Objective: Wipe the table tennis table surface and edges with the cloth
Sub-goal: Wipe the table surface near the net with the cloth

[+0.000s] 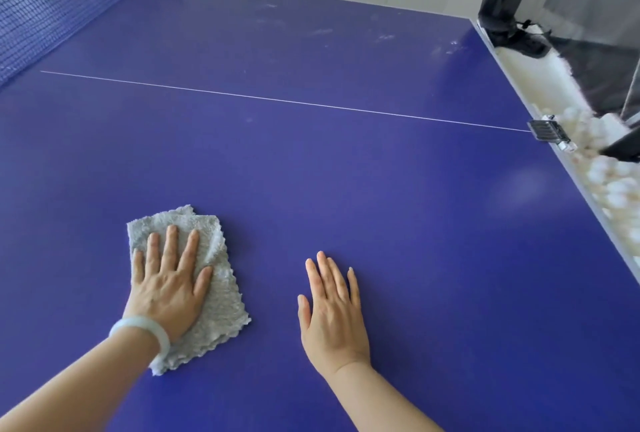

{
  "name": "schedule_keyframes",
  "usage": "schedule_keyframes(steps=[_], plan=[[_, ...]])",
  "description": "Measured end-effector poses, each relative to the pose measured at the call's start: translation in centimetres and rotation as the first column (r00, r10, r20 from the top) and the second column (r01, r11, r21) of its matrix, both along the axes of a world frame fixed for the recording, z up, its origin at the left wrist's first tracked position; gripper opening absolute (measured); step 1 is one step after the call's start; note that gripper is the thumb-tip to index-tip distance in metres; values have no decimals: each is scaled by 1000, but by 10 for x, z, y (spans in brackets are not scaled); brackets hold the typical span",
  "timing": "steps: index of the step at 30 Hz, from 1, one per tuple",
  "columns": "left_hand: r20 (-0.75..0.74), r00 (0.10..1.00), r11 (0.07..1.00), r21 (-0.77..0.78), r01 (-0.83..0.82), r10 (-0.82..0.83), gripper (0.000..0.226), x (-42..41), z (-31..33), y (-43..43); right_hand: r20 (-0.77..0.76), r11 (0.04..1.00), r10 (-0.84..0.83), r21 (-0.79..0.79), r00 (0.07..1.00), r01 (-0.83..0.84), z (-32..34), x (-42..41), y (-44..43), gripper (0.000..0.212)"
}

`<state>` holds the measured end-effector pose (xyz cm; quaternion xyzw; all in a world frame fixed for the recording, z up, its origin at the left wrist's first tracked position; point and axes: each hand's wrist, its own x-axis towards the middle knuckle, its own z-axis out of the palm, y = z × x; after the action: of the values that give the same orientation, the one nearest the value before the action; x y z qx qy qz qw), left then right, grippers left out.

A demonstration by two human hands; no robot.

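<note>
The blue table tennis table point(346, 172) fills most of the view. A folded grey cloth point(221, 296) lies flat on it at the lower left. My left hand point(169, 286) presses down on the cloth with straight, spread fingers; a pale bangle circles that wrist. My right hand point(332, 307) lies flat on the bare blue surface to the right of the cloth, fingers straight, holding nothing. Pale dusty smudges point(384, 37) mark the far right part of the surface.
The dark net point(59, 5) crosses the far left. A thin white centre line point(284, 100) runs across the table. Along the right edge a black clip point(549, 132) holds a dark catch net point(595, 61) filled with several white balls point(609, 175).
</note>
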<state>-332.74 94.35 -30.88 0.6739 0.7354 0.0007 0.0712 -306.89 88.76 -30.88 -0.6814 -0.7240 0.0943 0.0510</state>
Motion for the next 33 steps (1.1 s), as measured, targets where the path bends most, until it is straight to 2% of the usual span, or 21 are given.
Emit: schedule_keyframes(steps=[6, 11, 13, 17, 19, 23, 28, 30, 33], plan=[[-11, 992, 992, -27, -124, 123, 76, -54, -4, -13, 51, 1000, 13, 0, 999, -13, 0, -3, -1, 64], [8, 986, 984, -65, -167, 168, 69, -39, 4, -61, 96, 996, -71, -44, 993, 75, 11, -19, 3, 60], [7, 996, 993, -65, -93, 94, 71, -19, 4, -91, 75, 994, -96, -38, 993, 99, 17, -50, 9, 61], [27, 980, 979, -31, 200, -199, 67, -29, 7, -131, -55, 989, 144, -7, 988, -145, 14, -151, 11, 59], [3, 978, 978, -20, 208, -208, 64, -69, 3, -131, -102, 992, 121, -36, 987, -125, 9, -191, 9, 58], [-6, 1000, 999, 40, 10, -10, 63, -165, -7, -120, -10, 1000, -4, 25, 1000, 4, -1, -219, 5, 64], [30, 979, 978, 38, -204, 203, 62, -264, -8, -109, 68, 999, -2, 53, 998, -2, -3, -220, 4, 68], [44, 942, 942, 40, -334, 332, 61, -309, -9, -114, 80, 999, -7, 47, 997, 3, -3, -220, 4, 68], [94, 832, 834, 36, -551, 546, 60, -352, -7, -129, 77, 997, -6, 72, 997, 1, -6, -220, 4, 67]])
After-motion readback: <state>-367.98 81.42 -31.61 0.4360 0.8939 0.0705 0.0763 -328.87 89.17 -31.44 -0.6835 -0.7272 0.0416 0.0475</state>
